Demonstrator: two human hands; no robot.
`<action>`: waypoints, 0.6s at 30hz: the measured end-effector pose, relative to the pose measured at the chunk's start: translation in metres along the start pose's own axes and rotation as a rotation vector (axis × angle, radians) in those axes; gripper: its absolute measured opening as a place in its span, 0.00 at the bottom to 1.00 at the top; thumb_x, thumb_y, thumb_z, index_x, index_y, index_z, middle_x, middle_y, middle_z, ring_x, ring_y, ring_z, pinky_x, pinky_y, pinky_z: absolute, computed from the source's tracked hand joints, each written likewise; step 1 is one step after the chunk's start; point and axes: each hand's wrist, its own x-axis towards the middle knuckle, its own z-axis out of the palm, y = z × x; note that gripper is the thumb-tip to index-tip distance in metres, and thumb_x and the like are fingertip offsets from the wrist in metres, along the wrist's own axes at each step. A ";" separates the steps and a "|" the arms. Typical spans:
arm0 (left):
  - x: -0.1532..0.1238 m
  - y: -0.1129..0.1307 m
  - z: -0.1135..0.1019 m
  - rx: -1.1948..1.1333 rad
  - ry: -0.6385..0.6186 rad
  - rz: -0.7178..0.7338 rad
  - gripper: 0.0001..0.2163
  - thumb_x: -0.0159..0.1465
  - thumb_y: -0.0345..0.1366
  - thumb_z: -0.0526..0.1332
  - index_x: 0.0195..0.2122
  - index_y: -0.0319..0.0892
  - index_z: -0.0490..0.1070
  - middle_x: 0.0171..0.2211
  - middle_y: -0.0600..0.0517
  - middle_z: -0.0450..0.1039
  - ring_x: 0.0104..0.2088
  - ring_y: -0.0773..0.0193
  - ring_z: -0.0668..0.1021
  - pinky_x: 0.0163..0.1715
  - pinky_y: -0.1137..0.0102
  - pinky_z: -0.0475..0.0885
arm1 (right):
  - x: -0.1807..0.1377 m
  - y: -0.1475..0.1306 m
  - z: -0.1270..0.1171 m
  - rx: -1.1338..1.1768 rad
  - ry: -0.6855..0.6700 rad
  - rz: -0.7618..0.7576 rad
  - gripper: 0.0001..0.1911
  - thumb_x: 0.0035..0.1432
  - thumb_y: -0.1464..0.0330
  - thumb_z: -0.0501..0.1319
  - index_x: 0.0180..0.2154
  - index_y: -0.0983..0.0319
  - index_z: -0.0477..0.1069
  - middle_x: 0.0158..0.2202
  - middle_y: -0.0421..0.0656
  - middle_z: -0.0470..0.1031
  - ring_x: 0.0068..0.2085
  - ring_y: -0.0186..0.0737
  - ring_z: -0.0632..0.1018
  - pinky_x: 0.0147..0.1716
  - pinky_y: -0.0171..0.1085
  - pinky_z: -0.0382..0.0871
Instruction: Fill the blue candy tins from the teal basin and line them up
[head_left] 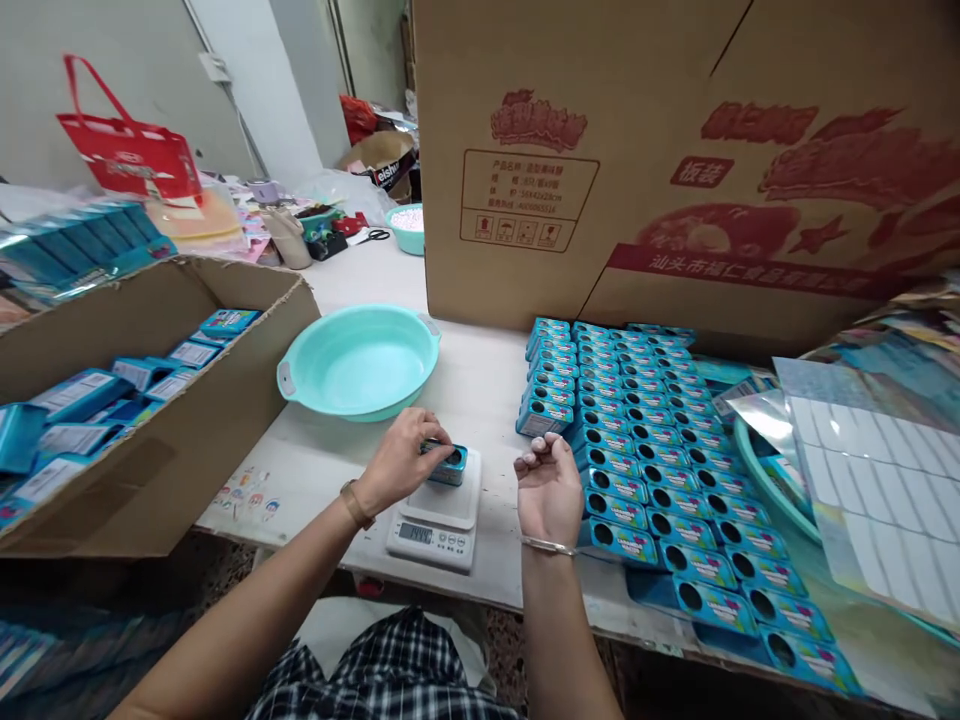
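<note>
My left hand (401, 455) is closed on a small blue tin (450, 464) that rests on a white digital scale (437, 510) at the table's front edge. My right hand (547, 487) hovers just right of the scale, palm up, with the fingers curled in; whether it holds anything small is hidden. Rows of several open blue tins (660, 470) lie to the right of that hand, close to it.
An empty teal basin (360, 360) stands behind the scale. An open cardboard box (161, 450) with blue boxes is at the left. A big printed carton (675, 160) blocks the back right. Sticker sheets (877, 480) lie at the far right. A red bag (127, 150) stands at the back left.
</note>
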 end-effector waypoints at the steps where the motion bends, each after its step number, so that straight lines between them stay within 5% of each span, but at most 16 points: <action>1: 0.001 0.002 -0.003 -0.025 0.061 0.003 0.04 0.62 0.35 0.63 0.33 0.43 0.76 0.38 0.48 0.72 0.45 0.58 0.74 0.48 0.63 0.68 | 0.002 -0.002 0.000 0.000 -0.005 0.000 0.12 0.48 0.63 0.68 0.33 0.60 0.69 0.27 0.33 0.68 0.25 0.25 0.69 0.26 0.27 0.66; 5: -0.007 0.001 -0.032 -0.180 0.398 -0.112 0.12 0.63 0.39 0.63 0.47 0.43 0.73 0.43 0.48 0.73 0.47 0.60 0.75 0.52 0.63 0.67 | 0.015 -0.011 0.014 -0.051 -0.076 -0.067 0.13 0.48 0.62 0.69 0.30 0.61 0.67 0.27 0.34 0.68 0.26 0.26 0.69 0.25 0.27 0.65; 8: -0.041 -0.009 -0.059 -0.383 0.534 -0.318 0.20 0.60 0.42 0.65 0.53 0.42 0.70 0.43 0.48 0.73 0.46 0.61 0.76 0.50 0.65 0.70 | 0.026 -0.019 0.039 -0.226 -0.221 -0.150 0.17 0.53 0.56 0.66 0.26 0.62 0.67 0.23 0.35 0.66 0.25 0.28 0.69 0.26 0.29 0.66; 11: -0.105 -0.021 -0.081 -0.513 0.683 -0.519 0.22 0.59 0.43 0.66 0.53 0.42 0.69 0.41 0.49 0.74 0.44 0.63 0.77 0.48 0.68 0.71 | 0.040 -0.021 0.075 -0.454 -0.403 -0.254 0.20 0.57 0.55 0.62 0.23 0.62 0.66 0.22 0.36 0.66 0.24 0.29 0.69 0.27 0.32 0.68; 14: -0.191 -0.033 -0.098 -0.588 0.947 -0.695 0.22 0.57 0.44 0.68 0.51 0.44 0.71 0.41 0.51 0.75 0.42 0.65 0.78 0.49 0.69 0.71 | 0.064 -0.002 0.115 -0.756 -0.602 -0.360 0.13 0.56 0.58 0.63 0.34 0.62 0.71 0.28 0.38 0.72 0.28 0.32 0.73 0.29 0.33 0.70; 18: -0.307 -0.044 -0.120 -0.621 1.351 -0.962 0.20 0.53 0.45 0.71 0.46 0.50 0.74 0.36 0.57 0.76 0.38 0.67 0.78 0.42 0.71 0.75 | 0.107 0.055 0.159 -1.430 -0.769 -0.398 0.37 0.51 0.51 0.64 0.58 0.62 0.61 0.46 0.52 0.74 0.40 0.45 0.77 0.38 0.43 0.73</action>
